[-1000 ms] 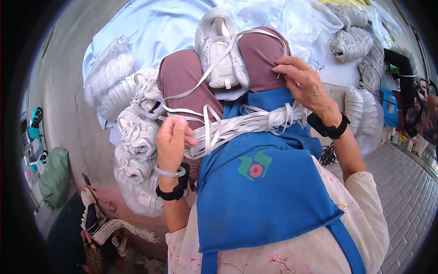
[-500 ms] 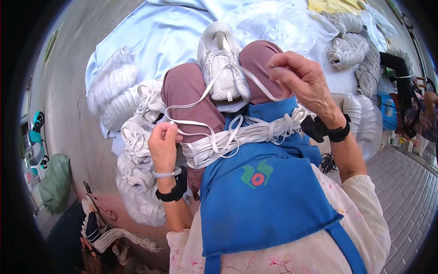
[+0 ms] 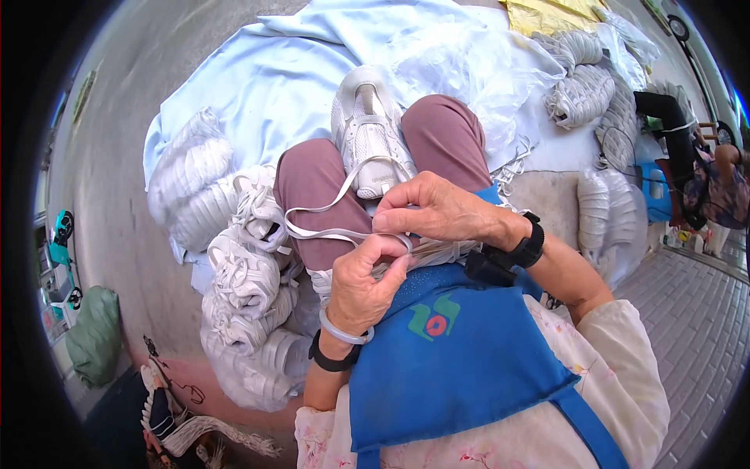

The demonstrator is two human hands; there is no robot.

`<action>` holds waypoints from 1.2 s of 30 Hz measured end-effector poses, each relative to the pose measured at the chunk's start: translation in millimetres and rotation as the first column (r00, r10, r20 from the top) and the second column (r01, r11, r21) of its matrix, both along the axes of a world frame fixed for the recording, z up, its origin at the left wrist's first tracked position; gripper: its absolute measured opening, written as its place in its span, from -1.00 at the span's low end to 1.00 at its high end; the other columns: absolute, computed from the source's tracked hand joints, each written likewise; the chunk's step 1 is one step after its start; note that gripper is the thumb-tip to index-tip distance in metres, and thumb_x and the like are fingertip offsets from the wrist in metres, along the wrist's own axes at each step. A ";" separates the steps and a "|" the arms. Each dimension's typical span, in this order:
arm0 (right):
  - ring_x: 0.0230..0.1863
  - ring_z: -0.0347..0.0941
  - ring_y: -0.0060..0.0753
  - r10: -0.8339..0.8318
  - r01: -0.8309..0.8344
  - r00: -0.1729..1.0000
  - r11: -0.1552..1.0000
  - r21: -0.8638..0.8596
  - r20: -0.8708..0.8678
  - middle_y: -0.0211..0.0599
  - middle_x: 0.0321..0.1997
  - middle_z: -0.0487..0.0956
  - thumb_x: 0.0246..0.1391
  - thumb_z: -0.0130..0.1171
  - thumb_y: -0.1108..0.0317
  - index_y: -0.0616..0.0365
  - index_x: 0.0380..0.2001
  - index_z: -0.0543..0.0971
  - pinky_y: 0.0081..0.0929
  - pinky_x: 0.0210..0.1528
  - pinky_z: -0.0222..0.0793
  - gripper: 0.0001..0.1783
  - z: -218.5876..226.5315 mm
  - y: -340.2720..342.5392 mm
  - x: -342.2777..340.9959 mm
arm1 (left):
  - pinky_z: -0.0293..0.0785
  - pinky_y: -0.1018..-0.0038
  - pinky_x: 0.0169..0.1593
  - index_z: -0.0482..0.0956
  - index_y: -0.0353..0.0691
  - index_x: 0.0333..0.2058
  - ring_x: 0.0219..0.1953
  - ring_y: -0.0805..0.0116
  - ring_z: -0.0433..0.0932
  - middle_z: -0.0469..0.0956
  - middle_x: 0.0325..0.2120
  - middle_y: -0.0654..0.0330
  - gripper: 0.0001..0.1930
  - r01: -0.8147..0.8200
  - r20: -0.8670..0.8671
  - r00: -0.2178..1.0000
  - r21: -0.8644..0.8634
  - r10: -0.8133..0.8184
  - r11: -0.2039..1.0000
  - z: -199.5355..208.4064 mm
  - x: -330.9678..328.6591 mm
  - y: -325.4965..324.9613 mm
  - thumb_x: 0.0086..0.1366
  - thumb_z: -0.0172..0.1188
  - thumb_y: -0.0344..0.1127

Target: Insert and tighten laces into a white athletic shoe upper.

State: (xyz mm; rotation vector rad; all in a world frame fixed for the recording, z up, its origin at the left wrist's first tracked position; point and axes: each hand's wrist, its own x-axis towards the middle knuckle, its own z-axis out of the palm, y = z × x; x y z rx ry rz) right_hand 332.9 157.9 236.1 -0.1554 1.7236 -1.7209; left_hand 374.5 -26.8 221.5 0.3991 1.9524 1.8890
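Note:
A white shoe [image 3: 371,144] stands between my knees, its toe pointing away from me. A flat white shoelace [image 3: 332,205] loops out of it over my left thigh and back to my fingers. My left hand [image 3: 363,281] is closed in a pinch on this lace. Just above it, my right hand [image 3: 445,209] is also pinched, its fingertips at the lace close to the left thumb; the exact grip is partly hidden. Behind both hands, a bundle of white laces [image 3: 441,252] lies across my lap on the blue apron [image 3: 469,367], mostly covered.
Several white shoes [image 3: 246,277] are piled at my left, beside a plastic-wrapped stack [image 3: 191,168]. More bundled white shoes [image 3: 582,94] lie at the far right. A light blue cloth [image 3: 234,86] and clear plastic [image 3: 461,70] spread ahead. Another person [image 3: 715,184] sits at the right.
My hands have come together over my lap: the left moved right, the right moved down and left. The shoe appears slightly lower in view, and the lace bundle is now largely covered.

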 end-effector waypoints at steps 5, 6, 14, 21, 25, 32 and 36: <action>-0.44 0.31 -0.74 0.032 -0.020 0.990 0.996 0.090 -0.139 -0.54 -0.53 0.48 0.12 0.13 0.26 0.27 -0.34 0.58 -0.66 -0.40 0.26 -0.74 -2.4 3.4 3.9 | 0.45 0.54 -0.38 0.47 -0.30 -0.44 -0.49 0.40 0.56 0.54 -0.51 0.17 -0.92 0.001 -0.163 0.986 -0.207 -0.035 0.978 1.3 -0.3 -2.2 0.08 0.19 -0.57; -0.44 0.32 -0.74 0.046 -0.038 0.994 0.996 0.086 -0.095 -0.52 -0.52 0.49 0.11 0.12 0.28 0.27 -0.36 0.57 -0.67 -0.39 0.26 -0.76 -0.5 3.8 3.1 | 0.44 0.54 -0.40 0.47 -0.29 -0.45 -0.50 0.39 0.55 0.54 -0.51 0.16 -0.92 -0.019 -0.229 0.973 -0.230 -0.035 0.973 2.2 0.5 -0.4 0.07 0.19 -0.56; -0.42 0.29 -0.77 -0.092 0.088 0.995 0.992 -0.088 -0.050 -0.51 -0.50 0.47 0.09 0.11 0.36 0.26 -0.42 0.54 -0.68 -0.37 0.24 -0.83 2.2 19.0 11.0 | 0.49 0.43 -0.13 0.38 -0.37 -0.11 -0.20 0.32 0.56 0.54 -0.31 0.08 -0.74 -0.020 0.421 0.906 0.143 -0.042 0.989 -5.5 -2.9 -7.0 0.29 0.02 -0.34; -0.48 0.28 -0.67 0.096 -0.102 0.989 0.994 -0.047 -0.114 -0.48 -0.53 0.41 0.05 0.15 0.40 0.27 -0.47 0.53 -0.61 -0.40 0.22 -0.86 15.8 29.6 23.8 | 0.40 0.56 -0.32 0.28 -0.41 0.05 -0.47 0.53 0.37 0.36 -0.52 0.28 -0.67 -0.523 0.612 0.791 0.687 -0.014 0.505 1.5 -40.8 -53.2 0.43 -0.23 -0.32; -0.48 0.28 -0.66 0.228 -0.231 0.967 0.973 -0.008 -0.110 -0.50 -0.56 0.40 0.03 0.17 0.39 0.26 -0.49 0.53 -0.62 -0.40 0.20 -0.86 32.6 46.3 25.4 | 0.14 0.68 -0.64 0.31 -0.36 0.03 -0.73 0.63 0.04 0.11 -0.73 0.43 -0.67 -0.498 0.509 0.842 0.603 0.180 0.623 20.4 -44.9 -84.5 0.44 -0.24 -0.28; -0.54 0.35 -0.55 -0.082 0.186 0.948 0.927 0.326 -0.307 -0.37 -0.58 0.50 0.09 0.06 0.29 0.26 -0.44 0.57 -0.53 -0.47 0.28 -0.76 23.1 66.8 12.5 | 0.02 0.70 -0.72 0.31 -0.41 0.04 -0.76 0.66 0.00 0.08 -0.75 0.41 -0.64 -0.642 0.106 0.743 0.394 0.661 0.658 69.3 -54.1 -155.3 0.43 -0.21 -0.26; -0.45 0.51 -0.13 0.092 0.347 0.817 0.710 0.613 -0.569 -0.08 -0.49 0.54 -0.01 0.16 0.18 0.33 -0.43 0.56 -0.36 -0.43 0.40 -0.65 -33.6 44.9 1.3 | 0.00 0.71 -0.70 0.38 -0.41 -0.01 -0.74 0.70 0.04 0.16 -0.70 0.43 -0.65 -0.759 0.107 0.651 0.113 0.752 0.641 62.8 -57.2 -115.9 0.39 -0.15 -0.25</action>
